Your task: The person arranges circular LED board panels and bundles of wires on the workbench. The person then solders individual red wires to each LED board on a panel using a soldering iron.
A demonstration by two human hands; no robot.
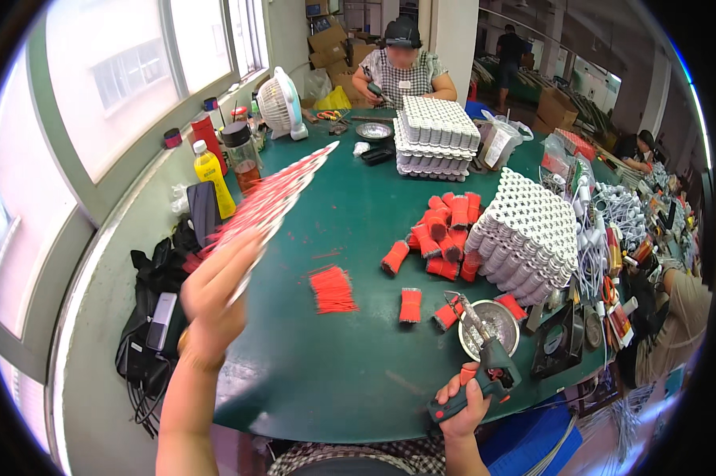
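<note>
A long green bench (358, 198) runs away from the viewer under a row of large bright windows (112, 71) on the left, daylight pouring through them. A pale sill (128, 214) edges the glass. Cardboard boxes (330, 40) pile at the far wall, with more benches (533, 79) beyond a white pillar (456, 36).

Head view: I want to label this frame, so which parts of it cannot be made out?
- Left hand: motion-blurred, so its grip on the fan of red wires is unclear.
- Soldering gun tip: too small against the metal bowl to tell if it touches.
- White part stacks: single pieces too small to identify.
- Bench's right end: bent and crowded by the fisheye rim.
</note>
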